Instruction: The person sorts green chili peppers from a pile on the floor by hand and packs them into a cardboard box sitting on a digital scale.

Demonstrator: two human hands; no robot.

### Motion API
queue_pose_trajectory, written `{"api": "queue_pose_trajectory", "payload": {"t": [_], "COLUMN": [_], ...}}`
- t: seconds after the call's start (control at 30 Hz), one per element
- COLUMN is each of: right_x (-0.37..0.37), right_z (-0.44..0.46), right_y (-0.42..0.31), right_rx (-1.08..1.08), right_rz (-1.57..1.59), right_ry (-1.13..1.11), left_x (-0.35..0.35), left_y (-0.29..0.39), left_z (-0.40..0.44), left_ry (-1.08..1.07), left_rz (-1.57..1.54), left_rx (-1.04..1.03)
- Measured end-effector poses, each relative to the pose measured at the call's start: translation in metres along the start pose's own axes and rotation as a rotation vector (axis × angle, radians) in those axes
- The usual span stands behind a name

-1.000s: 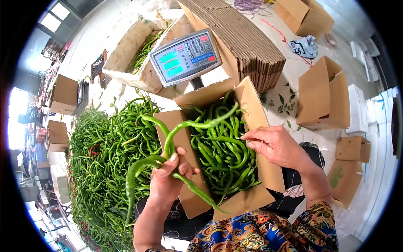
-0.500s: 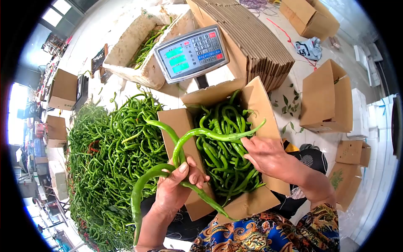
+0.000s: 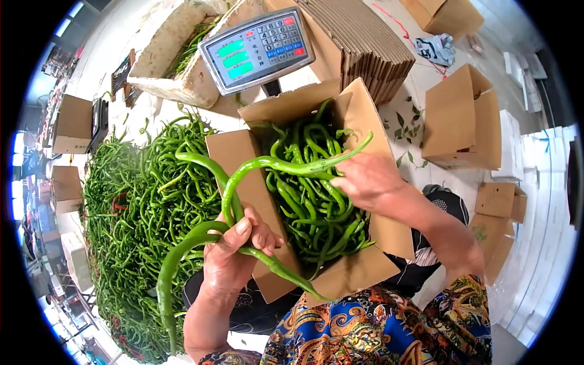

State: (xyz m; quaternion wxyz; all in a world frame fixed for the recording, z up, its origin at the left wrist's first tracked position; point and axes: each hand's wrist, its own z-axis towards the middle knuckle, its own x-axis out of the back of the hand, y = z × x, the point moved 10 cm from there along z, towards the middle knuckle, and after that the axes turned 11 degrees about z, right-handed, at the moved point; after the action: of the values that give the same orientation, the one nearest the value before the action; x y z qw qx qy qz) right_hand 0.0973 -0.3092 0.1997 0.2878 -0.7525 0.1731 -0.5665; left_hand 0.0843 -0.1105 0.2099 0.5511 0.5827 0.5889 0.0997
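My left hand (image 3: 234,249) is closed around several long, curved green chili peppers (image 3: 267,163), which stick out on both sides of it. One of them reaches over the open cardboard box (image 3: 234,176) towards my right hand (image 3: 368,182). My right hand is above the box's right side, fingers curled together beside that pepper's thin end. Whether anything is between those fingers is hidden. More green chili peppers (image 3: 316,201) lie inside the box. Left of it spreads a large heap of green chili peppers (image 3: 146,225), with a few red bits.
A digital scale display (image 3: 255,52) stands behind the box. Further back are a worn foam crate (image 3: 173,88) with peppers and a stack of flattened cardboard (image 3: 359,42). To the right are an open carton (image 3: 453,121), loose leaves and a plastic bag (image 3: 435,50).
The whole view has shifted, so things appear further left and higher. My right hand has moved a little away from me along the pepper's end. The left hand keeps its hold.
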Motion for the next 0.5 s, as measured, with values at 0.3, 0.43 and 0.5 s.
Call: {"api": "queue_pose_trajectory", "payload": {"t": [0.3, 0.43, 0.5], "right_x": [-0.041, -0.022, -0.020], "right_z": [0.007, 0.002, 0.001], "right_y": [-0.011, -0.005, -0.006], "right_rx": [0.205, 0.239, 0.186], "right_rz": [-0.198, -0.040, -0.025], "right_ry": [-0.045, -0.034, -0.071], "left_x": [-0.013, -0.002, -0.004], "left_y": [-0.011, -0.010, -0.011], "left_z": [0.003, 0.000, 0.001], "left_ry": [0.052, 0.079, 0.062], "left_rz": [0.104, 0.031, 0.039], "left_rx": [0.061, 0.058, 0.056]}}
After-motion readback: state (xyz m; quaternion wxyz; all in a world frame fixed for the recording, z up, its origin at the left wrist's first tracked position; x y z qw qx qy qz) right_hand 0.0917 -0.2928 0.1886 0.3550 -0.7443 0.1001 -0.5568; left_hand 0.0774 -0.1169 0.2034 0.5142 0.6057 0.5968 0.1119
